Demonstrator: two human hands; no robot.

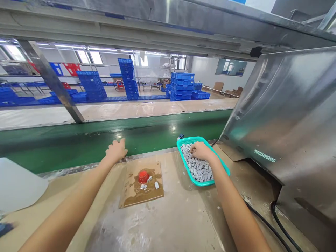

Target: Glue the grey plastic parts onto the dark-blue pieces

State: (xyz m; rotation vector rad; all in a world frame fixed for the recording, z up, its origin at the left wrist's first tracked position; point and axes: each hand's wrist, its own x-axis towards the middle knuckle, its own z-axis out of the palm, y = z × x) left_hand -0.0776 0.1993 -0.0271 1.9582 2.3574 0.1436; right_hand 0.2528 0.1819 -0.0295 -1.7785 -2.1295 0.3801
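Note:
My right hand point(202, 151) reaches into a turquoise plastic basket point(226, 168) filled with many small grey-white rectangular pieces point(201, 170). Its fingers are curled together at the pile, and whatever is between them is hidden. Over the near edge of the green conveyor belt point(147, 140), my left hand point(116, 151) hovers with its fingers apart and nothing visible in it. Between my arms lies a wet brown board point(131, 199). On it sit a small red dome-like object point(143, 176) and a few loose grey-white pieces point(156, 185).
A large metal housing point(283, 122) stands at the right, with black cables point(270, 227) beside it. A metal post point(56, 84) rises at the left, and a metal beam point(157, 21) crosses overhead. Blue crates point(181, 85) are stacked beyond the belt. A white object point(21, 185) is at left.

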